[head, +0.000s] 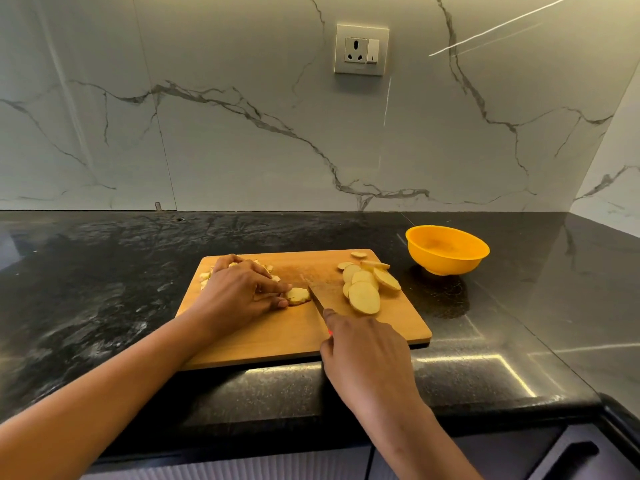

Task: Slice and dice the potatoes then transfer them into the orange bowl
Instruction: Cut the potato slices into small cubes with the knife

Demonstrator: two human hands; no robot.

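Observation:
A wooden cutting board (263, 337) lies on the black counter. My left hand (239, 289) pinches a small stack of potato slices (297, 295) at the board's middle. Behind that hand lies a pile of diced potato (205, 276), mostly hidden. My right hand (363, 344) grips a knife (317, 296) with a red handle, index finger along the spine, blade just right of the held slices. Several round potato slices (363, 289) are spread on the board's right side. The orange bowl (446, 249) stands empty to the right of the board.
The black stone counter (104, 271) runs to a marble wall with a power socket (362, 50). The counter's front edge is just below the board. A drawer handle (568, 459) shows at the lower right.

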